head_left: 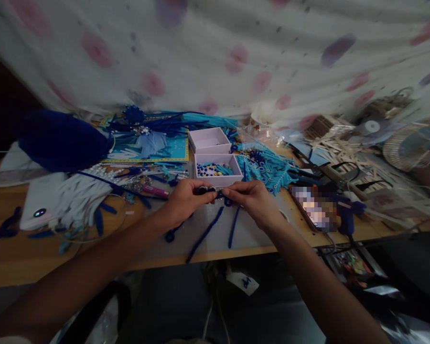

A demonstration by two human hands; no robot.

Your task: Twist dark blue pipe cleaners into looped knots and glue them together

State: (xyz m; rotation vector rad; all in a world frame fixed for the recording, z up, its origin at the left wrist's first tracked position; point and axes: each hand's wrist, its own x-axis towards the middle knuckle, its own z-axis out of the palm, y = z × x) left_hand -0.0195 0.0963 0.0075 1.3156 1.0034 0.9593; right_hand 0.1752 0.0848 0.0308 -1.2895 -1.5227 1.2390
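Dark-blue piece [219, 194] in fingers [207, 196] of two hands [186, 199] [253, 200], two pale trays [218, 180] [205, 141]

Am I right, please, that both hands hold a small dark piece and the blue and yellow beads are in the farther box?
Not quite: the head view shows the beads in the nearer box; the left hand and right hand do hold a small dark piece.

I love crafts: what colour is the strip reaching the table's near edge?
The strip is dark blue, seen best in the head view.
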